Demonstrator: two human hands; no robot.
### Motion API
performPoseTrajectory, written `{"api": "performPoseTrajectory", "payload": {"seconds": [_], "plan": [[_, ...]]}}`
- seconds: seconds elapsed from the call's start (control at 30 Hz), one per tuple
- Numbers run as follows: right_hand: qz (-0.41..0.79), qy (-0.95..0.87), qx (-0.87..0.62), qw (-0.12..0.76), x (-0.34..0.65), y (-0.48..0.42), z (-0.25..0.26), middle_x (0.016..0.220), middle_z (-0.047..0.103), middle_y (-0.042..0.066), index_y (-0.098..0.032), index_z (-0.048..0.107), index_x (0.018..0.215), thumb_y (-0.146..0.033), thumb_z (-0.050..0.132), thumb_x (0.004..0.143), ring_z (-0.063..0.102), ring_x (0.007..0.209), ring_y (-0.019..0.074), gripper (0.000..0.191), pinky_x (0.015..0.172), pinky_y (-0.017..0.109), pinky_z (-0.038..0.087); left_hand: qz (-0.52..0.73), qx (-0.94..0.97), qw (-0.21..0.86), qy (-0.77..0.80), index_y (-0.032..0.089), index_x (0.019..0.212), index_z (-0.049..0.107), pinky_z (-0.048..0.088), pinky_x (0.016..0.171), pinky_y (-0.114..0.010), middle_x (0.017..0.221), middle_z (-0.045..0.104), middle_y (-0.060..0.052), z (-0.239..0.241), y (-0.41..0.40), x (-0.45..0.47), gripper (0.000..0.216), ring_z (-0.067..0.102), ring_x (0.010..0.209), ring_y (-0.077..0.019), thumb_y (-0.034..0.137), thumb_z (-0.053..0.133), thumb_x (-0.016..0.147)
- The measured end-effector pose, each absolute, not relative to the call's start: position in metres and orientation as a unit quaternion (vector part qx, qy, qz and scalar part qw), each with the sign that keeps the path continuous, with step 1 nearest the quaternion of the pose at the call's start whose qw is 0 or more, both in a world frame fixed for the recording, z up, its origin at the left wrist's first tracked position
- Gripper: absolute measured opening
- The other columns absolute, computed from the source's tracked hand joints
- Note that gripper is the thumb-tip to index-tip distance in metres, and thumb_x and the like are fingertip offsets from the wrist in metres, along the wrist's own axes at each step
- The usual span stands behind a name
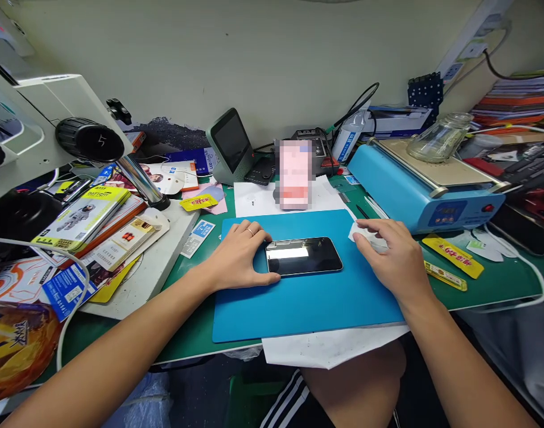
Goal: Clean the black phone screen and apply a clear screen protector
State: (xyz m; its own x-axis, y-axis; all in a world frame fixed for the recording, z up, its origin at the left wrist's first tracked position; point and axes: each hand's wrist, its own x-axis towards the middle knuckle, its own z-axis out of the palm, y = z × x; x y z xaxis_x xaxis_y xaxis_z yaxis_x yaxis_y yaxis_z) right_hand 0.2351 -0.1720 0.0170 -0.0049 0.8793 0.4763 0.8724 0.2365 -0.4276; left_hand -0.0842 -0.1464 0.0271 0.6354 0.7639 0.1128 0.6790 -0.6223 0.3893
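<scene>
- Bare forearms [120, 345] lie nearest to the camera, at the near left and near right, with a leg [356, 380] between them.
- Left hand [238, 255] is curved round the left end of a smartphone [304, 256], thumb at the near edge and a finger at the far corner; it seems to hold it lightly.
- The smartphone lies flat, dark screen up, on a blue mat [307, 309]; I judge it light and stiff, but its glass is probably slippery and easy to crack.
- To take hold of it, the narrow side edges seem best, without strong pressing on the screen.
- Right hand [396, 258], to the right of the smartphone and apart from it, pinches a white piece [373, 238] between thumb and fingers; this looks light and soft, but I cannot tell its material.
</scene>
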Motion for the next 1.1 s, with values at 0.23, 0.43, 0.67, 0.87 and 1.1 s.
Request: {"api": "performPoseTrajectory", "payload": {"seconds": [0.23, 0.43, 0.67, 0.87, 1.1], "plan": [[0.029, -0.662, -0.703, 0.258, 0.246, -0.160, 0.006, 0.101, 0.068, 0.015, -0.019, 0.072, 0.103, -0.045, 0.053, 0.088, 0.063, 0.102, 0.0360, 0.036, 0.082, 0.050, 0.054, 0.135, 0.893, 0.153, 0.402, 0.020, 0.119, 0.059, 0.044, 0.094, -0.048, 0.119, 0.060, -0.010, 0.025, -0.146, -0.085, 0.064, 0.051, 0.109, -0.0320, 0.068, 0.069, 0.078], [0.031, -0.660, -0.700, 0.271, 0.250, -0.159, 0.005, 0.101, 0.069, 0.014, -0.021, 0.072, 0.096, -0.042, 0.046, 0.093, 0.066, 0.095, 0.0336, 0.034, 0.076, 0.049, 0.055, 0.139, 0.894, 0.152, 0.398, 0.020, 0.116, 0.060, 0.044, 0.094, -0.048, 0.116, 0.060, -0.010, 0.026, -0.146, -0.084, 0.062, 0.052, 0.109, -0.0320, 0.068, 0.068, 0.078], [0.029, -0.669, -0.679, 0.300, 0.242, -0.163, 0.019, 0.107, 0.071, 0.013, -0.022, 0.071, 0.101, -0.044, 0.046, 0.096, 0.067, 0.101, 0.0337, 0.033, 0.081, 0.048, 0.055, 0.153, 0.893, 0.152, 0.395, 0.020, 0.113, 0.060, 0.044, 0.092, -0.049, 0.112, 0.061, -0.009, 0.025, -0.145, -0.084, 0.059, 0.053, 0.105, -0.0309, 0.066, 0.070, 0.076], [0.075, -0.745, -0.577, 0.326, 0.196, -0.193, 0.036, 0.100, 0.071, 0.009, -0.025, 0.068, 0.098, -0.037, 0.050, 0.099, 0.069, 0.094, 0.0276, 0.021, 0.080, 0.041, 0.057, 0.155, 0.896, 0.140, 0.391, 0.019, 0.111, 0.059, 0.044, 0.090, -0.047, 0.110, 0.060, -0.009, 0.022, -0.144, -0.084, 0.060, 0.053, 0.102, -0.0303, 0.067, 0.069, 0.076], [0.057, -0.857, -0.442, 0.257, 0.132, -0.218, 0.028, 0.104, 0.072, 0.008, -0.021, 0.067, 0.109, -0.017, 0.046, 0.102, 0.066, 0.098, 0.0234, 0.023, 0.084, 0.041, 0.058, 0.166, 0.896, 0.135, 0.390, 0.021, 0.109, 0.059, 0.043, 0.090, -0.047, 0.108, 0.060, -0.008, 0.019, -0.144, -0.084, 0.055, 0.053, 0.103, -0.0303, 0.062, 0.071, 0.076]]}}
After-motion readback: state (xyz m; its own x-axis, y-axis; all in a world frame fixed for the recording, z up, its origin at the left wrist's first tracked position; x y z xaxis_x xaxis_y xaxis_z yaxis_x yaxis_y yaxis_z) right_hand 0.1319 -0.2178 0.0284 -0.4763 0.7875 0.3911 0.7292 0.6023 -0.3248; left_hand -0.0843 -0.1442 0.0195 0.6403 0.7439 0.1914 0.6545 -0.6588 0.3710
